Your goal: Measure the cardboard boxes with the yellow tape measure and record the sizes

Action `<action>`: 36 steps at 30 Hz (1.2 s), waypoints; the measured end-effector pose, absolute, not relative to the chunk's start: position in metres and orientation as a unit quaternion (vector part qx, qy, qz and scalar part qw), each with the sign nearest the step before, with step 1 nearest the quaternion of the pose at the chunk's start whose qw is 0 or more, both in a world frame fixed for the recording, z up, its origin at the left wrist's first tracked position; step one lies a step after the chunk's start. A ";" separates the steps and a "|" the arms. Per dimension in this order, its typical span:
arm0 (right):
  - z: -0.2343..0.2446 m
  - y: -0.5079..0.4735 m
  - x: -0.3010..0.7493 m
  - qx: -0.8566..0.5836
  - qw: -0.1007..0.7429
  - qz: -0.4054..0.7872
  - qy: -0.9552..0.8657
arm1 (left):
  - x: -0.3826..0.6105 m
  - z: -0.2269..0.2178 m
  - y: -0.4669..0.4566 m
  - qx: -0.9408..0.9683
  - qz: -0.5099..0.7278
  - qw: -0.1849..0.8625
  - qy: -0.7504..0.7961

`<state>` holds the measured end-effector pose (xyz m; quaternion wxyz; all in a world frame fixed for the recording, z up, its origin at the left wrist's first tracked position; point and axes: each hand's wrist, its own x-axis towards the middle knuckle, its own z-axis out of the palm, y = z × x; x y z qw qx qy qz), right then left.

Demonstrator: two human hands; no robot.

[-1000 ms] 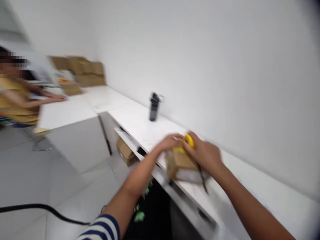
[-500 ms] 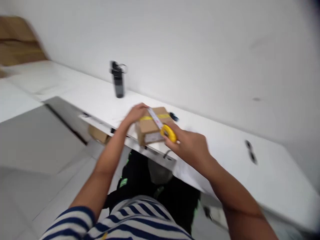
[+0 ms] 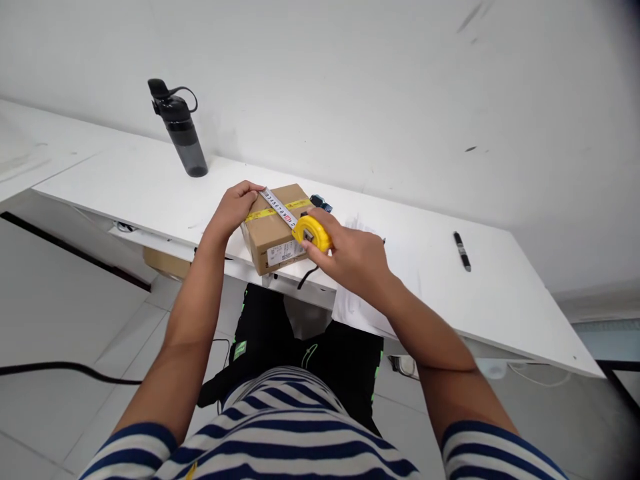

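Note:
A brown cardboard box (image 3: 267,233) with yellow tape round it and a white label on its near side sits at the table's front edge. My right hand (image 3: 355,257) grips a yellow tape measure (image 3: 314,231) by its case, at the box's near right edge. Its pulled-out blade (image 3: 279,208), printed with numbers, lies across the box top. My left hand (image 3: 235,210) is at the box's far left edge, thumb and fingers closed on the blade's end. The fingertips there are partly hidden.
On the white table (image 3: 430,300) a dark bottle (image 3: 186,143) stands at the back left. A small dark object (image 3: 321,203) lies behind the box, a black pen (image 3: 462,251) to the right. White paper (image 3: 357,310) lies under my right forearm. The wall rises behind.
My view has shifted and steadied, so the bottle, box and pen appear further left. Both hands keep the tape measure stretched over the box.

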<state>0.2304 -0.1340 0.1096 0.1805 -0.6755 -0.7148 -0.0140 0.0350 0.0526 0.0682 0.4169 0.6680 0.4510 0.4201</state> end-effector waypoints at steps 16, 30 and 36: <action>0.075 -0.020 0.283 -0.499 0.487 0.224 -0.680 | -0.020 0.018 0.047 0.551 0.595 0.464 0.358; 0.126 -0.038 0.227 -0.459 0.301 0.221 -0.806 | -0.007 -0.001 0.014 0.545 0.533 0.356 0.541; 0.127 -0.023 0.212 -0.441 0.273 0.195 -0.833 | 0.014 0.034 -0.018 0.566 0.504 0.530 0.380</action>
